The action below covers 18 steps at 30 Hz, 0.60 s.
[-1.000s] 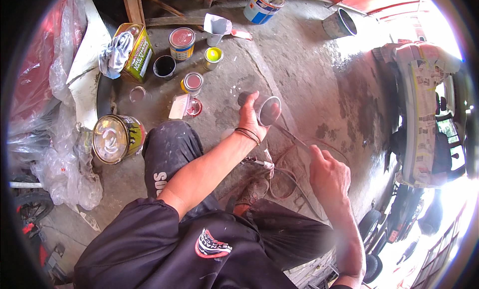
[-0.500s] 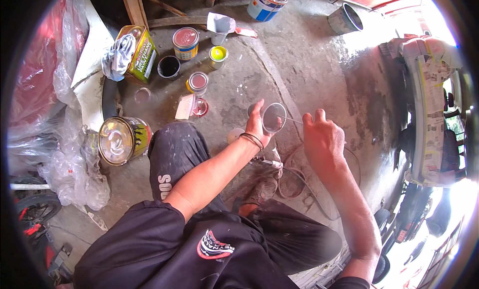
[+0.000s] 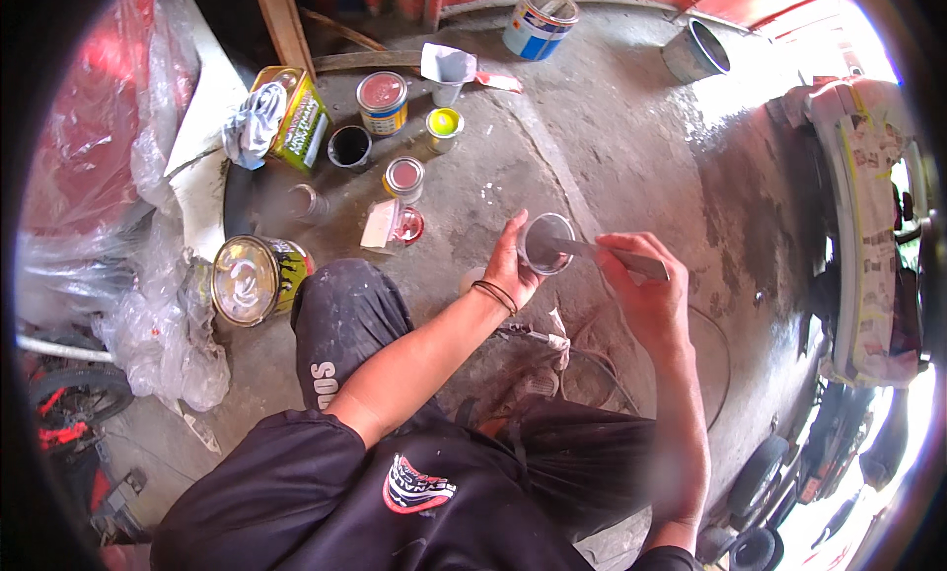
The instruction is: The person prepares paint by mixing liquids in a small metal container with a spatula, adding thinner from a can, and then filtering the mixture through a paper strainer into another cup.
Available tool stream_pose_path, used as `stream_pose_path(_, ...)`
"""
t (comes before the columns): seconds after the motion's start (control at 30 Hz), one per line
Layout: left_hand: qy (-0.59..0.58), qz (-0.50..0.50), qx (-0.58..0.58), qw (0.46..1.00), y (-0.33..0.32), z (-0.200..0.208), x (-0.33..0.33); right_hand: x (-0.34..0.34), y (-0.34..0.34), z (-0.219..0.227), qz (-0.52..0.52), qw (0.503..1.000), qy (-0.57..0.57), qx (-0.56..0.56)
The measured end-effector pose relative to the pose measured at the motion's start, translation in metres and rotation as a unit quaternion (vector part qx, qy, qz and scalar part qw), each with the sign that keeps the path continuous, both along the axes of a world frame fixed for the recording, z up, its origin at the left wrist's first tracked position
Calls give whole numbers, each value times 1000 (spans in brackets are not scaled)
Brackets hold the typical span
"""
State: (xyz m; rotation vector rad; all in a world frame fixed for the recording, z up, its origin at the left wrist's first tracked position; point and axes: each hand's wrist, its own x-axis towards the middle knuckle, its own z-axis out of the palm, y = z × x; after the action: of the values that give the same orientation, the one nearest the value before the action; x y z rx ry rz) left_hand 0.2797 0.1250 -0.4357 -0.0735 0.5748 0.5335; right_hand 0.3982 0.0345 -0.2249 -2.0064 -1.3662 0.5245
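The left hand (image 3: 512,268) is grasping a clear cup (image 3: 543,263) around its side, its mouth tilting toward the right hand (image 3: 653,290). That hand is pinching a flat grey strip (image 3: 633,263), whose far end is reaching inside the cup's rim. Dark bands (image 3: 495,296) are circling the left wrist. Farther out, a small can with a reddish lid (image 3: 403,179) is standing on the concrete floor (image 3: 473,211), and a can of yellow paint (image 3: 445,124) is standing beyond it. Left of the knee (image 3: 350,300), a large round can (image 3: 246,280) is sitting near crumpled clear plastic (image 3: 158,329).
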Motion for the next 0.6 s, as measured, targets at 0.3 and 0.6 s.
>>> stream_pose_path(0.3,65,78,-10,995,21,-16,-22,6,20,-7,104,989,100,-11)
stream_pose_path(0.6,12,143,0,990,16,4,-64,33,55,3,254,966,35,-19)
